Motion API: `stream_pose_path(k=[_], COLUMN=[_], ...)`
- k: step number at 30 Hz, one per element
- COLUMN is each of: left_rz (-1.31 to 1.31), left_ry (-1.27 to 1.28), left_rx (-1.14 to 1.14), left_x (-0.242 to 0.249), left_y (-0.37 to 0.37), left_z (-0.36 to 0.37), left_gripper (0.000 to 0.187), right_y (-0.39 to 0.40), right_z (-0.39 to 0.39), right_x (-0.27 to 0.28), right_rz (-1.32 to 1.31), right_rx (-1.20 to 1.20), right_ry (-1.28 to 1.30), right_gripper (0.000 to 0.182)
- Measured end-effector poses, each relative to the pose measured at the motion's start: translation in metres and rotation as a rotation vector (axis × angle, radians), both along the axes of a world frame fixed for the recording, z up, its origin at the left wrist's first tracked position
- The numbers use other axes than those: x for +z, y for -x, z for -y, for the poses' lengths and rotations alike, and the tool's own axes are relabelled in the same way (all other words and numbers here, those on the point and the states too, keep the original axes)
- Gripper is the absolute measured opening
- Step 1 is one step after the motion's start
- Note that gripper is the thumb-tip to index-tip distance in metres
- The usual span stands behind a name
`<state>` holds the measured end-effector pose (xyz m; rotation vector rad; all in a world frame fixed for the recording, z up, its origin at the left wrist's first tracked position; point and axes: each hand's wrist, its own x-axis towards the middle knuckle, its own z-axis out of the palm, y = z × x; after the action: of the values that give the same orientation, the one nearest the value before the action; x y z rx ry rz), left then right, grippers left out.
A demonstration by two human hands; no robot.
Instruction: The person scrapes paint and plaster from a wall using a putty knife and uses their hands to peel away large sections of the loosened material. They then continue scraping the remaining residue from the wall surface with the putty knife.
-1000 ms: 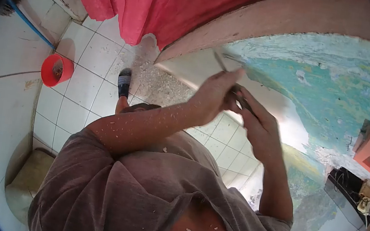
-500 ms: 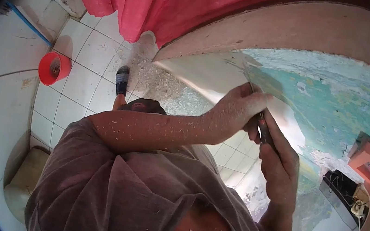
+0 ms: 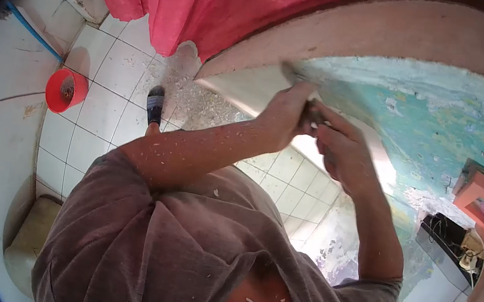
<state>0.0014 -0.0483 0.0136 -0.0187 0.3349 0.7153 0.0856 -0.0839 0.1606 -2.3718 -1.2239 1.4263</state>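
My left hand (image 3: 286, 117) and my right hand (image 3: 346, 149) are both closed around a scraper (image 3: 309, 116) with a dark handle, close in front of the wall. Its blade end, blurred, points up and to the left past my left hand, right at the edge of the scraped patch. The wall (image 3: 401, 102) shows green, blue and yellow old paint below a beige band. Pale flakes cling to my left forearm and shirt.
Paint chips (image 3: 199, 105) litter the tiled floor (image 3: 121, 71) near my sandalled foot (image 3: 155, 103). A red bucket (image 3: 78, 93) stands at left. A pink curtain (image 3: 182, 2) hangs ahead. At right are an orange frame (image 3: 483, 201) and a dark box with wires (image 3: 448, 236).
Both hands have moved left and slightly up along the wall with the scraper. My right forearm is now more stretched out, and the blade end has shifted left.
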Motion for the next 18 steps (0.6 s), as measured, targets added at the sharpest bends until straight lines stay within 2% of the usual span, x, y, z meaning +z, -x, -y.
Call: stream_pose_path(k=[2, 3, 5, 6, 8, 9, 11, 12, 13, 15, 16, 17, 18], left_rz=[-0.013, -0.021, 0.096, 0.092, 0.119, 0.123, 0.187, 0.188, 0.185, 0.198, 0.124, 0.138, 0.076], left_ry=[0.012, 0.032, -0.038, -0.055, -0.073, -0.071, -0.080, -0.087, -0.097, -0.076, -0.105, -0.065, -0.118], left_rx=[-0.040, -0.086, -0.014, -0.085, -0.144, -0.141, -0.088, -0.077, -0.093, -0.152, -0.211, -0.248, -0.163], left_x=[-0.011, -0.011, 0.023, 0.036, 0.069, 0.056, 0.024, 0.023, 0.023, 0.027, 0.057, 0.064, 0.055], left_y=[0.010, 0.013, 0.019, 0.023, 0.042, 0.037, 0.020, 0.020, 0.022, 0.023, 0.038, 0.038, 0.032], left_z=[0.003, 0.006, 0.015, 0.015, 0.011, 0.004, -0.004, -0.007, -0.009, 0.009, 0.012, 0.013, 0.009], left_gripper=[0.028, 0.028, 0.039, 0.036, 0.033, 0.033, 0.033, 0.033, 0.033, 0.034, 0.033, 0.032, 0.032], right_y=[0.003, 0.009, 0.018, 0.021, 0.026, 0.026, 0.027, 0.031, 0.031, 0.023, 0.025, 0.030, 0.033], right_z=[-0.002, 0.001, 0.008, 0.016, 0.026, 0.015, 0.000, 0.005, 0.010, 0.006, 0.019, 0.019, 0.011], right_x=[-0.017, -0.005, 0.038, 0.049, 0.063, 0.057, 0.035, 0.025, 0.021, 0.043, 0.059, 0.066, 0.060], right_rz=[0.036, -0.024, -0.109, -0.108, -0.476, -0.472, -0.322, -0.183, -0.262, -0.395, -0.297, -0.411, -0.295], right_rx=[0.153, 0.066, -0.119, -0.117, -0.165, -0.163, -0.267, -0.127, -0.199, -0.322, -0.255, -0.290, -0.223], right_ry=[-0.001, 0.042, 0.137, 0.146, -0.105, -0.102, 0.067, 0.012, -0.025, 0.114, 0.038, 0.014, 0.011], right_gripper=[0.052, 0.053, 0.055, 0.055, 0.060, 0.060, 0.065, 0.067, 0.067, 0.067, 0.066, 0.066, 0.062])
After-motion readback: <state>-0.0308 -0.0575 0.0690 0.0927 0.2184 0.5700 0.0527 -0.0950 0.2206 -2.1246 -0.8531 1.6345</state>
